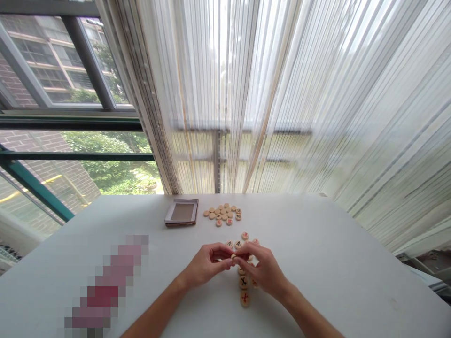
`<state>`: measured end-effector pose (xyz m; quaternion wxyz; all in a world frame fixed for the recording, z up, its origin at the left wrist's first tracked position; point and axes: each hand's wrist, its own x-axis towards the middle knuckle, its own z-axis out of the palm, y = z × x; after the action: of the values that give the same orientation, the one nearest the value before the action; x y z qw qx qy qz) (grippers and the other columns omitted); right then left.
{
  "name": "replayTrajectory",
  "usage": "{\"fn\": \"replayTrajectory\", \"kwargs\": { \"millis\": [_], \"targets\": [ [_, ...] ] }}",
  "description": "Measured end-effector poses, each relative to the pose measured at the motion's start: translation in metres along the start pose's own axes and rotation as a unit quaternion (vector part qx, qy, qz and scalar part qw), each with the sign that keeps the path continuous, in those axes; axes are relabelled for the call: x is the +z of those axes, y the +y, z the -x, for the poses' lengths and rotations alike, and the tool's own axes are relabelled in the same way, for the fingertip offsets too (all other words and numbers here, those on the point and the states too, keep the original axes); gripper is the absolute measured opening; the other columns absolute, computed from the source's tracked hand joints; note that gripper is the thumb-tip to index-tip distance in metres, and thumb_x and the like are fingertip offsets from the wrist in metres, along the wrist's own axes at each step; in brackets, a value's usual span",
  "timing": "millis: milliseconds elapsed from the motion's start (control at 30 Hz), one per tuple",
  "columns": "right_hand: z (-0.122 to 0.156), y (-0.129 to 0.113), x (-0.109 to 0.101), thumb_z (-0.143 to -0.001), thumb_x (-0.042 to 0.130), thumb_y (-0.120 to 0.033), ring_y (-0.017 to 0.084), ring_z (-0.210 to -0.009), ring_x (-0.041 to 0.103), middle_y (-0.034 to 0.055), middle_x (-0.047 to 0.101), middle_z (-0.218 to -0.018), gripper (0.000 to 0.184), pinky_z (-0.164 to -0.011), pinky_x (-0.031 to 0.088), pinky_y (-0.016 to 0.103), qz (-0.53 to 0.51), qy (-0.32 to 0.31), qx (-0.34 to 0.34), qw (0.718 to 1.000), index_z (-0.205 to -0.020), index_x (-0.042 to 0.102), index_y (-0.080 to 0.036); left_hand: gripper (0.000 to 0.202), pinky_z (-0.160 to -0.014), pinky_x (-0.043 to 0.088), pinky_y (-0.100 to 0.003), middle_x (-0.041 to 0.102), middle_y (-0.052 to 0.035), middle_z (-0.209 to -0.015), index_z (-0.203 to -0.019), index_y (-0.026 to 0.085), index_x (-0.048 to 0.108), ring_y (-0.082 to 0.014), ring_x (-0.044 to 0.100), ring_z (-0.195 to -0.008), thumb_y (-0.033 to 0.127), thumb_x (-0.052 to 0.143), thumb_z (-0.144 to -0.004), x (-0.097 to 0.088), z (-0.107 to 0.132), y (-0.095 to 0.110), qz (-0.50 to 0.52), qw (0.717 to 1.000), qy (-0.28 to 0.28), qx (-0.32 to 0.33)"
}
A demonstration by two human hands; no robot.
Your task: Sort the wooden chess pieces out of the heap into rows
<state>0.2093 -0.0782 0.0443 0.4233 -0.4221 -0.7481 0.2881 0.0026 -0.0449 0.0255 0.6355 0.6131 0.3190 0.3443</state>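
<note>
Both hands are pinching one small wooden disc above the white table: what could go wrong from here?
The round wooden game piece, pinched only between the fingertips of the left hand and right hand, may slip and roll. The right hand's wrist hovers over marked wooden discs below it and could scatter them across the white table.

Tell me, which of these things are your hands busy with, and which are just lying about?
In use: left hand, right hand, the disc pinched between them, discs beneath.
Lying about: far disc pile, open box, curtain.

Small round wooden game disc (pixel 233 256), pale tan, pinched between both hands' fingertips, just above the table
</note>
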Motion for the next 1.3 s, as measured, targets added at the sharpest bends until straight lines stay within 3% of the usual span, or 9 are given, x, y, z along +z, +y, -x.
{"fn": "replayTrajectory", "kwargs": {
  "millis": [400,867,1133,1300],
  "targets": [
    [0.0,-0.002,0.002,-0.092,0.058,-0.02,0.015,-0.076,0.07,0.0003,0.075,-0.084,0.018,-0.074,0.054,0.024,-0.029,-0.021,-0.006,0.999,-0.102,0.073,-0.026,0.03,-0.07,0.054,-0.029,0.073,-0.0095,-0.09,-0.1,0.012,0.068,-0.019,0.067,-0.08,0.036,0.074,-0.082,0.001,-0.002,-0.001,-0.007,1.0,0.007,0.008],
    [-0.005,0.002,-0.014,-0.094,0.056,-0.029,0.018,-0.075,0.066,0.0046,0.071,-0.086,0.017,-0.073,0.054,0.029,0.021,0.074,-0.003,0.997,-0.097,0.07,-0.021,0.032,-0.069,0.056,-0.03,0.073,-0.009,-0.09,-0.103,0.013,0.067,-0.0209,0.068,-0.083,0.035,0.075,-0.081,0.0,0.0,-0.001,-0.006,1.0,0.016,0.002],
    [-0.002,-0.005,-0.012,-0.088,0.065,-0.026,0.018,-0.083,0.065,0.0042,0.069,-0.093,0.017,-0.079,0.053,0.03,0.036,-0.03,-0.037,0.998,-0.104,0.068,-0.023,0.027,-0.067,0.056,-0.031,0.071,-0.0066,-0.084,-0.091,0.012,0.063,-0.0209,0.071,-0.079,0.034,0.075,-0.081,0.0,-0.001,0.004,0.015,0.999,0.037,0.016],
    [0.0,-0.006,-0.007,-0.087,0.067,-0.024,0.017,-0.083,0.064,0.0029,0.068,-0.091,0.015,-0.077,0.052,0.028,0.046,-0.043,-0.037,0.997,-0.102,0.067,-0.025,0.028,-0.067,0.056,-0.031,0.071,-0.0059,-0.081,-0.087,0.012,0.063,-0.0215,0.072,-0.077,0.035,0.077,-0.079,0.001,-0.001,0.005,0.017,0.999,0.045,0.011]
  ]
}}
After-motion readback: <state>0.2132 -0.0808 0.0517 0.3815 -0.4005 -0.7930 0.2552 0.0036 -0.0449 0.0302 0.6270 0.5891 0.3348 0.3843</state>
